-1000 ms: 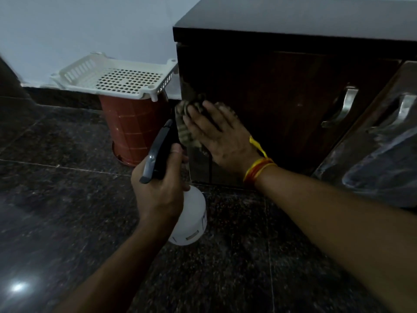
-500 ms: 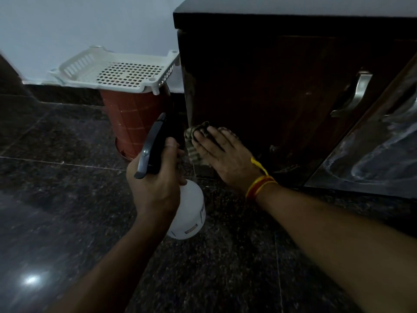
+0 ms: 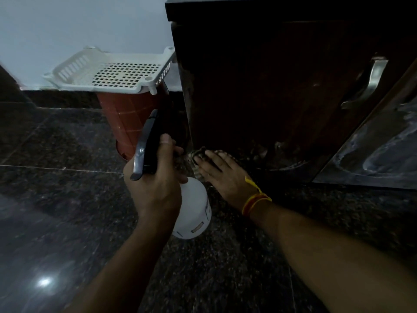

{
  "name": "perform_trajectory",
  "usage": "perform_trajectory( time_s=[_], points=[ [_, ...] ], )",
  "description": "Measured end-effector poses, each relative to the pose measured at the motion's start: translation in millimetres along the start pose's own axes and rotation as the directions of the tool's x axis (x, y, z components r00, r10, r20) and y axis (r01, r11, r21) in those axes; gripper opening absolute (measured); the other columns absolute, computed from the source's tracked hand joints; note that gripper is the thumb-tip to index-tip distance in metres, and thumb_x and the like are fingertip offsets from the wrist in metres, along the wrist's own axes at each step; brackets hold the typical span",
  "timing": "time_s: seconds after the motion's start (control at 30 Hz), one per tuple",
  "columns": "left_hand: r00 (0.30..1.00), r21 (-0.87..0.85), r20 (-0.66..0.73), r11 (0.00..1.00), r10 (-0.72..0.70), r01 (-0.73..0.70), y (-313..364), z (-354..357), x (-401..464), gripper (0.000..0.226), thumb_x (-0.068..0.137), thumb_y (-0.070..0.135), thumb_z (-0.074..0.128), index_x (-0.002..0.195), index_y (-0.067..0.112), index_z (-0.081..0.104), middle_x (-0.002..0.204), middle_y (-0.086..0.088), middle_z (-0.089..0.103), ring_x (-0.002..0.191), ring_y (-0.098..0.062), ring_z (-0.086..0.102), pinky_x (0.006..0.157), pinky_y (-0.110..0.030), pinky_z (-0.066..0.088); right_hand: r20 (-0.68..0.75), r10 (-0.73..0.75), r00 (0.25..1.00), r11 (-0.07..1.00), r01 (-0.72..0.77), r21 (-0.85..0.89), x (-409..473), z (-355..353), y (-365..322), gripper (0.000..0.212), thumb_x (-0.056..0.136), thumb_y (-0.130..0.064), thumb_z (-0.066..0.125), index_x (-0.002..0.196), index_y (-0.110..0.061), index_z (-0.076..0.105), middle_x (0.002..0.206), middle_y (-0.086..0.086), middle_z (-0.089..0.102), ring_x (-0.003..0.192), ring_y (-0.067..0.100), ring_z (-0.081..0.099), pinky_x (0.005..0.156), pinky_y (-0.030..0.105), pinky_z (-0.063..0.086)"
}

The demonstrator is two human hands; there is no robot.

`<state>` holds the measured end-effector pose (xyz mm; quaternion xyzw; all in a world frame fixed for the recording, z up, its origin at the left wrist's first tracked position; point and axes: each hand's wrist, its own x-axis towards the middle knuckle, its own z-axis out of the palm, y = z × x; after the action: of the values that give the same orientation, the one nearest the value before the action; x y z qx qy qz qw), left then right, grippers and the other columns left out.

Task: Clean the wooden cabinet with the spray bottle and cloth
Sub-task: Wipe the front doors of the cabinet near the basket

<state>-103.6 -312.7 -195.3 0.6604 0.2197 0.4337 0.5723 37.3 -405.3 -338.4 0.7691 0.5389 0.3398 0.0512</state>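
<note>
The dark wooden cabinet (image 3: 270, 86) fills the upper right, its front door carrying a metal handle (image 3: 370, 84). My right hand (image 3: 225, 177) lies flat with straight fingers on a striped cloth (image 3: 195, 155), pressing it against the cabinet's bottom left corner near the floor. My left hand (image 3: 155, 186) grips the neck and black trigger head of a white spray bottle (image 3: 194, 213), held just left of the cloth. Most of the cloth is hidden under my fingers.
A white perforated plastic tray (image 3: 112, 73) sits on an upturned red-brown bucket (image 3: 128, 123) just left of the cabinet, against the white wall. A second door (image 3: 379, 150) at the right stands ajar. Dark polished granite floor (image 3: 67, 222) spreads below.
My right hand has slid the cloth down the cabinet's left edge from mid-height to the bottom corner. The left hand with the bottle stayed nearly in place.
</note>
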Motion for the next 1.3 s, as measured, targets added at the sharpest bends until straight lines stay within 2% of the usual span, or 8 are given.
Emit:
perform_trajectory(
  time_s=[0.23, 0.43, 0.63, 0.7, 0.87, 1.0, 1.17, 1.3],
  points=[
    [0.998, 0.096, 0.057, 0.995, -0.024, 0.019, -9.2, -6.1, -10.1, 0.028, 0.088, 0.047, 0.050, 0.078, 0.025, 0.064, 0.068, -0.001, 0.068, 0.040, -0.021, 0.053, 0.044, -0.027, 0.043, -0.098, 0.121, 0.988, 0.993, -0.122, -0.008, 13.5, -15.7, 7.4, 0.056, 0.094, -0.013, 0.051, 0.147, -0.014, 0.030, 0.154, 0.005, 0.028, 0.141, 0.030, 0.018, 0.118, 0.044, 0.008],
    [0.999, 0.109, 0.047, 0.994, -0.028, 0.023, -5.7, -10.5, -10.8, 0.031, 0.090, 0.040, 0.052, 0.079, 0.014, 0.064, 0.069, -0.006, 0.065, 0.043, -0.018, 0.055, 0.042, -0.027, 0.044, 0.156, -0.063, 0.986, 0.997, 0.069, -0.036, 5.2, 8.0, -5.8, 0.066, 0.081, -0.017, 0.064, 0.142, -0.021, 0.041, 0.155, -0.003, 0.025, 0.143, 0.026, 0.017, 0.116, 0.043, 0.001],
    [0.998, 0.115, 0.044, 0.993, -0.033, 0.028, -2.5, -14.4, -11.2, 0.036, 0.086, 0.048, 0.050, 0.078, 0.016, 0.064, 0.069, -0.002, 0.067, 0.041, -0.018, 0.054, 0.044, -0.024, 0.043, 0.414, -0.230, 0.881, 0.968, 0.249, 0.007, -0.8, 12.6, -8.4, 0.066, 0.098, -0.011, 0.036, 0.151, -0.019, -0.002, 0.143, -0.001, -0.038, 0.142, 0.026, -0.023, 0.109, 0.042, -0.020],
    [0.999, 0.105, 0.044, 0.994, -0.024, 0.019, 1.5, -13.4, -10.9, 0.030, 0.088, 0.045, 0.051, 0.078, 0.021, 0.065, 0.070, 0.003, 0.069, 0.041, -0.016, 0.054, 0.044, -0.022, 0.043, 0.406, -0.234, 0.884, 0.968, 0.253, 0.008, -5.3, 9.7, -0.6, 0.068, 0.096, -0.013, 0.041, 0.151, -0.019, 0.001, 0.147, -0.001, -0.033, 0.143, 0.027, -0.020, 0.109, 0.043, -0.022],
    [0.998, 0.108, 0.065, 0.994, -0.005, -0.003, 9.9, -12.1, -13.3, 0.024, 0.092, 0.036, 0.052, 0.075, 0.024, 0.064, 0.066, -0.010, 0.066, 0.039, -0.019, 0.054, 0.042, -0.023, 0.043, 0.294, -0.220, 0.930, 0.964, 0.254, -0.083, -57.8, 6.0, 41.7, 0.060, 0.077, -0.012, 0.055, 0.136, -0.013, 0.048, 0.151, -0.001, 0.033, 0.140, 0.031, 0.018, 0.117, 0.040, -0.006],
    [0.996, 0.132, 0.086, 0.991, 0.002, -0.013, 14.2, -14.4, -17.1, 0.025, 0.091, 0.037, 0.053, 0.075, 0.021, 0.064, 0.066, -0.024, 0.062, 0.038, -0.018, 0.052, 0.042, -0.022, 0.042, 0.311, -0.211, 0.927, 0.960, 0.257, -0.113, -86.4, 5.6, 58.8, 0.058, 0.080, -0.010, 0.031, 0.137, -0.010, 0.045, 0.150, 0.003, 0.030, 0.139, 0.032, 0.021, 0.115, 0.042, 0.001],
    [0.996, 0.141, 0.086, 0.990, 0.007, -0.019, 20.2, -22.1, -17.1, 0.020, 0.090, 0.037, 0.053, 0.076, 0.039, 0.066, 0.066, -0.013, 0.065, 0.040, -0.017, 0.055, 0.043, -0.026, 0.044, 0.336, -0.263, 0.904, 0.943, 0.314, -0.106, -49.0, 0.3, 33.6, 0.065, 0.077, -0.014, 0.062, 0.140, -0.016, 0.043, 0.155, -0.002, 0.015, 0.145, 0.030, 0.007, 0.115, 0.043, -0.008],
    [0.997, 0.147, 0.073, 0.989, 0.015, -0.026, 22.6, -27.5, -15.3, 0.017, 0.087, 0.046, 0.054, 0.078, 0.041, 0.066, 0.065, -0.011, 0.066, 0.042, -0.017, 0.055, 0.044, -0.029, 0.046, 0.541, -0.301, 0.785, 0.923, 0.383, -0.044, -6.9, -7.1, -0.8, 0.057, 0.102, -0.025, 0.027, 0.152, -0.016, 0.002, 0.154, 0.000, -0.025, 0.139, 0.029, -0.027, 0.103, 0.046, -0.033]
  ],
)
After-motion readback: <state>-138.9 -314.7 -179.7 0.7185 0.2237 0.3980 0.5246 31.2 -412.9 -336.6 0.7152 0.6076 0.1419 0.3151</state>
